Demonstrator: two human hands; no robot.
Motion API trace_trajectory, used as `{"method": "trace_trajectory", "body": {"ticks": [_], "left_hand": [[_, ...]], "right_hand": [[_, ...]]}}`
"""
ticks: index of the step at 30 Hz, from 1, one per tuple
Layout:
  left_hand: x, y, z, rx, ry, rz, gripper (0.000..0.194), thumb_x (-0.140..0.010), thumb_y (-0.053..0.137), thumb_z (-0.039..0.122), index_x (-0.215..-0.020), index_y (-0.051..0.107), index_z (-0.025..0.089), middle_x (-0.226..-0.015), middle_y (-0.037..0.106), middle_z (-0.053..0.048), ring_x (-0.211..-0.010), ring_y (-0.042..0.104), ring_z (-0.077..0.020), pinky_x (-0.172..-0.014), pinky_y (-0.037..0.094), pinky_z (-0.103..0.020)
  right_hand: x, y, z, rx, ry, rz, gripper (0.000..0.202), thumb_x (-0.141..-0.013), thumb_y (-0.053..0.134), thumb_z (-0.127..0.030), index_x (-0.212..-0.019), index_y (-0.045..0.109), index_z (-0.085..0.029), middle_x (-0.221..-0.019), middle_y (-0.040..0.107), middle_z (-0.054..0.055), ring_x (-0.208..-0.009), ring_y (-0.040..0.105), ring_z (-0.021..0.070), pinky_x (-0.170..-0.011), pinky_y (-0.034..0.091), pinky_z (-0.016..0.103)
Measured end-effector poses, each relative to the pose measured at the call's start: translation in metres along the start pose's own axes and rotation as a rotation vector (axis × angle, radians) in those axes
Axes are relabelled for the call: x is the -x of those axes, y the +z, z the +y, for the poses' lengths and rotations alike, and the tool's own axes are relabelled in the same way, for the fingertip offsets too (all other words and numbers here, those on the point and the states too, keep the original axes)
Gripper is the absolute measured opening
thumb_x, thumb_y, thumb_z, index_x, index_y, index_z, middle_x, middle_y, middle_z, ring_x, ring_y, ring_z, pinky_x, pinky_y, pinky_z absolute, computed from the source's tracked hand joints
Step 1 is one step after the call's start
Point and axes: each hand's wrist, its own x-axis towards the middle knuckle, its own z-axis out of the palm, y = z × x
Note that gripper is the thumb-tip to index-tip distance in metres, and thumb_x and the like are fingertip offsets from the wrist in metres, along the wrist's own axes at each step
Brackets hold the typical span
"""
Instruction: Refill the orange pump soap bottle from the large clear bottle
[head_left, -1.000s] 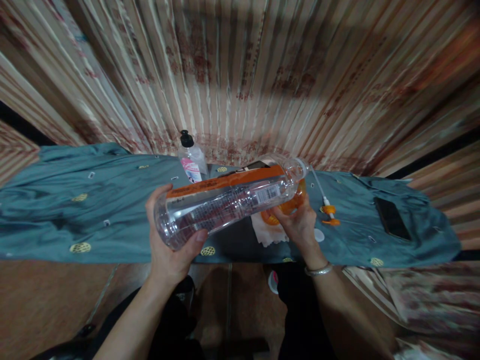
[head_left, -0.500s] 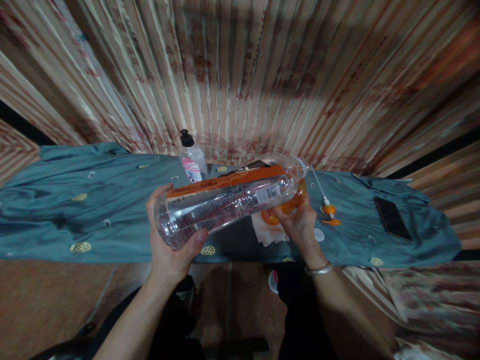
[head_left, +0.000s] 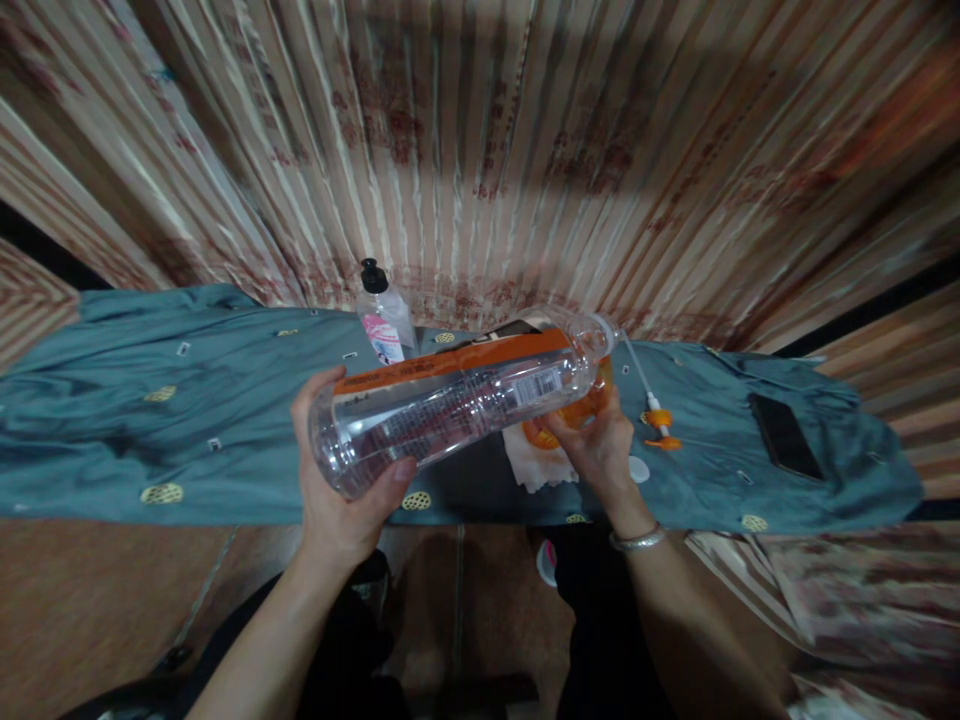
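The left hand (head_left: 337, 520) was wrapped around the base of a large clear plastic bottle (head_left: 450, 405), tipped sideways above the teal tablecloth (head_left: 247, 410); the right hand (head_left: 609, 440) clasped a translucent orange container (head_left: 589, 405) beneath the neck, its far fingers hidden. Good handling seemed to call for a firm base grip, a gentle, even tilt and a steady container; whether the mouths lined up could not be told. Farther off lay an orange pump head (head_left: 658, 420); beyond stood a black-capped bottle (head_left: 384, 328).

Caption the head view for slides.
Left hand holds a tilted clear plastic bottle; right hand grips an orange container near the bottle's neck.
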Motion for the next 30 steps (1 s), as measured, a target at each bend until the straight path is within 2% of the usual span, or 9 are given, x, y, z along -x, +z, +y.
{"method": "trace_trajectory", "body": {"ticks": [5,9,14,19,26,30], "left_hand": [[-0.0008,0.0000,0.0009,-0.012,0.007,0.022,0.095,-0.069,0.094,0.080,-0.143,0.061,0.030,-0.119,0.072,-0.008,-0.101,0.077,-0.0339,-0.087,0.068,-0.053],[-0.0020,0.0013,0.0048,-0.028,0.017,0.022,0.092,-0.069,0.093,0.079,-0.140,0.062,0.029,-0.114,0.072,-0.007,-0.096,0.077,-0.0328,-0.082,0.067,-0.052],[-0.0014,0.0010,0.0058,-0.012,0.023,0.007,0.090,-0.072,0.091,0.081,-0.140,0.062,0.031,-0.111,0.073,-0.006,-0.094,0.077,-0.0336,-0.081,0.067,-0.054],[-0.0012,-0.0020,0.0040,-0.003,0.007,-0.017,0.088,-0.072,0.094,0.075,-0.142,0.061,0.032,-0.113,0.074,-0.007,-0.097,0.079,-0.0353,-0.083,0.068,-0.056],[-0.0004,-0.0002,0.0028,-0.025,0.015,0.000,0.091,-0.070,0.092,0.081,-0.142,0.063,0.032,-0.115,0.074,-0.008,-0.098,0.078,-0.0360,-0.083,0.070,-0.057],[0.0005,-0.0014,0.0024,0.004,-0.002,-0.009,0.089,-0.070,0.094,0.078,-0.142,0.064,0.034,-0.116,0.074,-0.008,-0.098,0.079,-0.0374,-0.083,0.070,-0.060]], "right_hand": [[-0.0008,-0.0009,-0.0010,0.003,0.019,0.000,0.074,-0.073,0.084,-0.074,-0.122,0.066,-0.021,-0.102,0.087,0.017,-0.089,0.084,0.0400,-0.078,0.067,0.049],[-0.0006,-0.0015,-0.0013,0.005,0.014,-0.005,0.072,-0.075,0.083,-0.076,-0.120,0.065,-0.023,-0.097,0.086,0.013,-0.085,0.083,0.0384,-0.075,0.066,0.047],[0.0008,-0.0006,-0.0025,-0.019,0.005,0.019,0.075,-0.077,0.079,-0.079,-0.124,0.065,-0.022,-0.099,0.085,0.014,-0.086,0.083,0.0376,-0.075,0.065,0.046],[0.0005,-0.0005,-0.0024,-0.018,-0.001,0.008,0.074,-0.078,0.080,-0.078,-0.125,0.065,-0.022,-0.102,0.085,0.015,-0.090,0.083,0.0393,-0.077,0.066,0.048],[0.0000,-0.0004,-0.0015,0.019,0.003,0.010,0.074,-0.076,0.081,-0.075,-0.124,0.067,-0.021,-0.103,0.085,0.016,-0.089,0.083,0.0384,-0.077,0.066,0.047],[0.0000,-0.0004,-0.0013,0.009,0.006,0.005,0.075,-0.077,0.081,-0.077,-0.125,0.066,-0.021,-0.104,0.085,0.017,-0.089,0.084,0.0386,-0.077,0.067,0.047]]}}
